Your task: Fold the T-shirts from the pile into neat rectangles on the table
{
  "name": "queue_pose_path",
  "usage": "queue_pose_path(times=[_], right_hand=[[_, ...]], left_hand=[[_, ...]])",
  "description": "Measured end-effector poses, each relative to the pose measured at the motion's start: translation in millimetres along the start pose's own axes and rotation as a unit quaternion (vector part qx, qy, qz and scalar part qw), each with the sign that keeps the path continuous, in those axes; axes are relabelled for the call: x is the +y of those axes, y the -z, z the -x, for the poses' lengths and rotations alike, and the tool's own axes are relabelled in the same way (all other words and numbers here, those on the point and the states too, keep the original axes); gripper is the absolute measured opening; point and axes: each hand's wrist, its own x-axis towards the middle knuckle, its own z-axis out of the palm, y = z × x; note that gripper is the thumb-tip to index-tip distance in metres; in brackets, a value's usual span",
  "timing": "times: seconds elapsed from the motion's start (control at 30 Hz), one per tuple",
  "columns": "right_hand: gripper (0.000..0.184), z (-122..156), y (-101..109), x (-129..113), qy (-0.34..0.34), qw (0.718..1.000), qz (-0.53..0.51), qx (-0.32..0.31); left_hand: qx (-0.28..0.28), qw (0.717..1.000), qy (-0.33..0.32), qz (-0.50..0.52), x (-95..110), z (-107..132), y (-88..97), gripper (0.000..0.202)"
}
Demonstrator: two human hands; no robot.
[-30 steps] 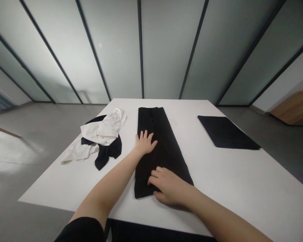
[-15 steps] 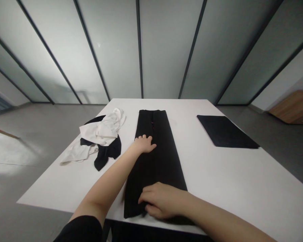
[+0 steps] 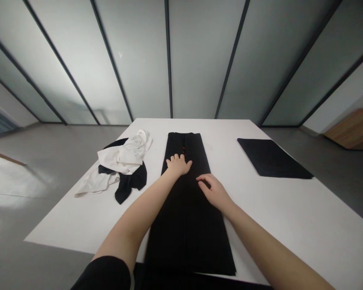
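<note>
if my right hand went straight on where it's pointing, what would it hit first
Probably your left hand, resting on the black garment, though how high your right hand sits is unclear.

I read this as an office or similar indoor workspace, though I can't settle which from my camera. Past the far edge of the white surface [image 3: 278, 217] I see frosted glass panels [image 3: 196, 60] set in dark frames [image 3: 168, 60], like office partitions. The floor [image 3: 63, 153] is smooth and grey, shining beyond the left edge. Beyond the right edge I get a pale wall [image 3: 339, 88] and a wood-toned piece [image 3: 351, 129] I can't identify.
</note>
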Motion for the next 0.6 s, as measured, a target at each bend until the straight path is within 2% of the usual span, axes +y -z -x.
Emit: queue_pose_path(times=[0.07, 0.13, 0.23, 0.33, 0.43, 0.53, 0.6], right_hand=[[0.026, -3, -3, 16, -0.004, 0.997, 0.076, 0.021], [0.031, -3, -7, 25, -0.016, 0.989, 0.141, 0.028], [0.037, 1, -7, 25, -0.035, 0.98, 0.194, 0.029], [0.044, 2, 0, 18, -0.063, 0.98, 0.188, 0.019], [0.048, 3, 11, 12, -0.101, 0.981, 0.158, -0.041], [0.04, 4, 22, 6, -0.092, 0.979, 0.124, -0.133], [0.036, 6, 30, 1, -0.114, 0.969, 0.095, -0.197]], left_hand=[[0.033, 0.999, 0.024, 0.015, 4, -11, 1.1, 0.071], [0.067, 0.997, 0.031, 0.018, 6, -17, -5.5, 0.068], [0.082, 0.996, 0.014, 0.025, 7, -12, -20.7, 0.07], [0.081, 0.996, -0.015, 0.034, 6, -1, -29.4, 0.075], [0.075, 0.996, -0.038, 0.036, 4, 9, -30.5, 0.076], [0.073, 0.996, -0.048, 0.037, 4, 17, -30.7, 0.076], [0.075, 0.995, -0.052, 0.036, 5, 21, -32.0, 0.074]])
